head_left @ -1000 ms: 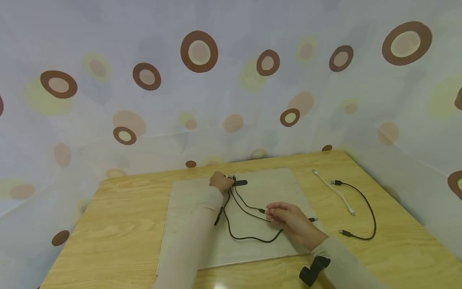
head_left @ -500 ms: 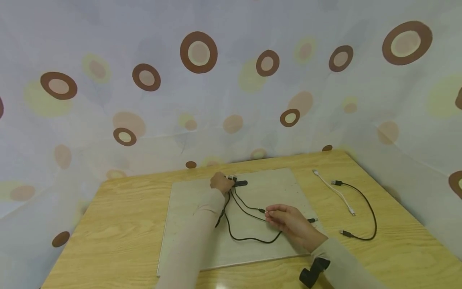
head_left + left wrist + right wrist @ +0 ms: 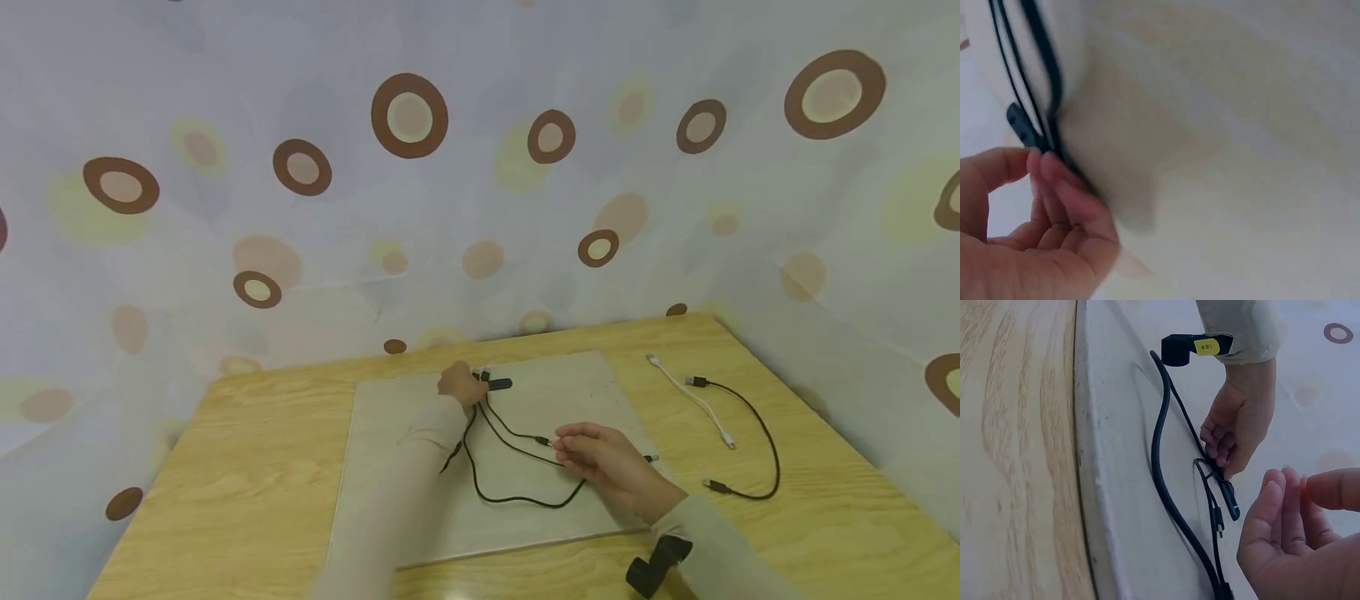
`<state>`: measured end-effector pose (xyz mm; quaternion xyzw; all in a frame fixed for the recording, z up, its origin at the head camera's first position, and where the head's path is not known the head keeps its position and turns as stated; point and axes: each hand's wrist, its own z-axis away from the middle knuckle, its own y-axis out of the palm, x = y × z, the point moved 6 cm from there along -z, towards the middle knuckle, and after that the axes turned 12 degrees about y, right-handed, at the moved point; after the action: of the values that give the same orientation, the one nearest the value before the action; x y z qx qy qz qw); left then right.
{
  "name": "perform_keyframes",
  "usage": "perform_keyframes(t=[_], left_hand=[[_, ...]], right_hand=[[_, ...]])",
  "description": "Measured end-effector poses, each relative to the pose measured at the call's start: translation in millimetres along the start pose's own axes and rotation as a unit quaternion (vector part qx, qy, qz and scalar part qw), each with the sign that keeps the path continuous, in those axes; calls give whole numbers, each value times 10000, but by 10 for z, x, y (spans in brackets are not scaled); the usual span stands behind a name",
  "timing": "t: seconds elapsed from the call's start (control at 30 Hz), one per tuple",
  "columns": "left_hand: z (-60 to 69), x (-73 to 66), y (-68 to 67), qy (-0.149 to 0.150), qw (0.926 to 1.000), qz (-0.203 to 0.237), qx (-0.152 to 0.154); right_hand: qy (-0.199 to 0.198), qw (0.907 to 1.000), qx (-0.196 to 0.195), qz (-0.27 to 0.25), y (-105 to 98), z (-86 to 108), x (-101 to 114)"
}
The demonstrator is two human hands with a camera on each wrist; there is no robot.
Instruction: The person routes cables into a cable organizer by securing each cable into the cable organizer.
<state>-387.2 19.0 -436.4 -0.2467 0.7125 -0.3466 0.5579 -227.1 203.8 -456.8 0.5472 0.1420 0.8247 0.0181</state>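
Black, slim, round cables (image 3: pixel 1156 450), approx. 3, lie in loose curves on the pale flat board (image 3: pixel 397 408) on the wooden bench (image 3: pixel 262 467). L hand (image 3: pixel 459 384) pinches them at 1 black flat strip (image 3: pixel 501 384) w/ rounded end. R hand (image 3: pixel 609 467) is loosely curled, thumb close to fingertips, near 1 small black plug (image 3: pixel 1219 515) w/ metal tip.

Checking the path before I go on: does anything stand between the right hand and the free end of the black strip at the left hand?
Nothing visible: in the head view only the board lies between the right hand and the black strip. A black plug sits close by that hand, just off the line.
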Motion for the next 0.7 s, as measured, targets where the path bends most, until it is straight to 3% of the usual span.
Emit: perform_keyframes(t=[0.1,0.17,0.33,0.53,0.7], left_hand=[[64,-117,-16,395,9981,11,476],[145,-252,-25,827,9933,187,789],[497,-591,28,1591,9706,972,1523],[931,-836,282,1688,9417,2011,2103],[1236,-1027,448,1540,9190,2705,2419]], right_hand=[[-107,9999,23,25,-39,68,49],[-210,9998,42,44,-83,124,100],[-497,9987,-65,-88,-295,286,293],[-1181,9925,-321,7,-742,531,598],[-1797,9771,-844,766,-1165,705,834]])
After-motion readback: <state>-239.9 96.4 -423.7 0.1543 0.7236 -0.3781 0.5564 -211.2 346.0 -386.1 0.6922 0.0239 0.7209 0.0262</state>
